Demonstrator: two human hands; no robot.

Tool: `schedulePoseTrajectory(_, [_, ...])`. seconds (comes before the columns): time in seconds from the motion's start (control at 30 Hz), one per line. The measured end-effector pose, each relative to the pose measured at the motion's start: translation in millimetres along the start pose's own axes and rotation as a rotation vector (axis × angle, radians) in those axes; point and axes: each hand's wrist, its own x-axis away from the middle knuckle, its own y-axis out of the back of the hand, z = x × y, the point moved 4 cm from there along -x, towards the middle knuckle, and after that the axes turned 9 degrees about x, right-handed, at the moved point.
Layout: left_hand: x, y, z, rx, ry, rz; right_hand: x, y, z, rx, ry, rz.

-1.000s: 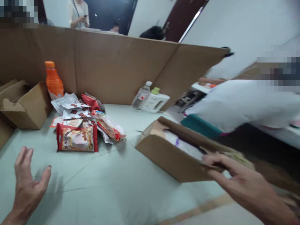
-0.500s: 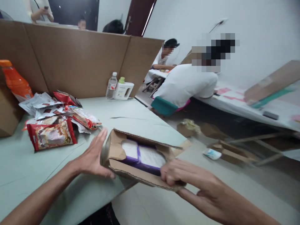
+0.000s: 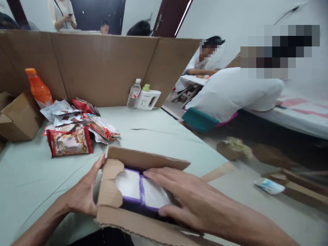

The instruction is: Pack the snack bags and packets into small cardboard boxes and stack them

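An open cardboard box (image 3: 143, 160) lies at the near edge of the pale green table (image 3: 159, 133). Inside it are white packs with purple edging (image 3: 130, 184). My left hand (image 3: 82, 196) presses flat against the box's left side, by its torn flap, fingers stretched out. My right hand (image 3: 184, 198) reaches in from the right and lies on top of the packs, fingers extended and the thumb at their near edge.
Snack packets (image 3: 74, 136) are piled at the left with an orange bottle (image 3: 38, 90) and a small carton (image 3: 20, 116). A water bottle (image 3: 133, 94) and white jug (image 3: 148, 99) stand by the cardboard partition (image 3: 102, 65). A person in white (image 3: 230, 92) bends at right; boxes (image 3: 294, 184) lie on the floor.
The box has come toward me from the table's right edge. My left hand went from raised in the air to its left side. My right hand moved from the rim onto the packs.
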Motion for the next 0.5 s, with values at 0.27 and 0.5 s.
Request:
schedulePoseTrajectory(0.27, [79,2.4,-7,-0.102,0.177,-0.197,-45,-13,62,0.127,0.163,0.013])
schedulePoseTrajectory(0.5, [74,5.1,-23,-0.210,0.235,-0.164,-21,26,62,0.110,0.227,-0.331])
